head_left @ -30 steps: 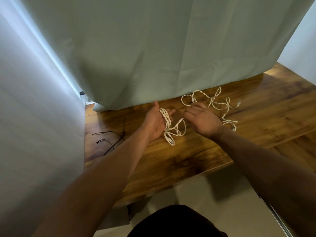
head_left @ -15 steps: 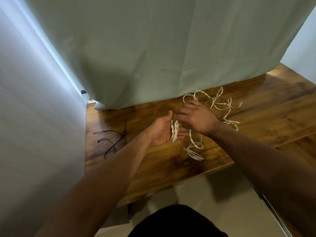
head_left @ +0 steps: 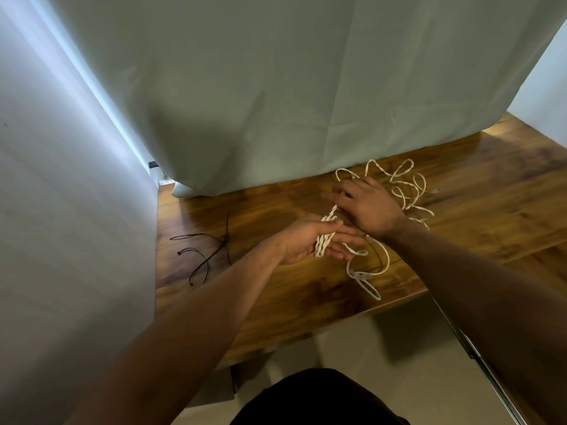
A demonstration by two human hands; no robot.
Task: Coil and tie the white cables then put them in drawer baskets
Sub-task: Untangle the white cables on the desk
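Note:
A twisted white cable lies in loose loops on the wooden table. Several turns of it are wound around the fingers of my left hand, which is held flat, palm up, above the table's middle. My right hand is just beyond it, fingers closed on the strand that runs up from the coil. A free end of the cable trails down toward the table's front edge, below my hands. No drawer basket is in view.
Thin dark ties lie on the table's left side. A pale green curtain hangs along the back of the table, and a white wall closes the left. Grey floor shows below the front edge.
My right hand has swung away from my left hand toward the back, carrying the strand around it. More turns now sit on my left fingers, and the free end has slid toward the front edge.

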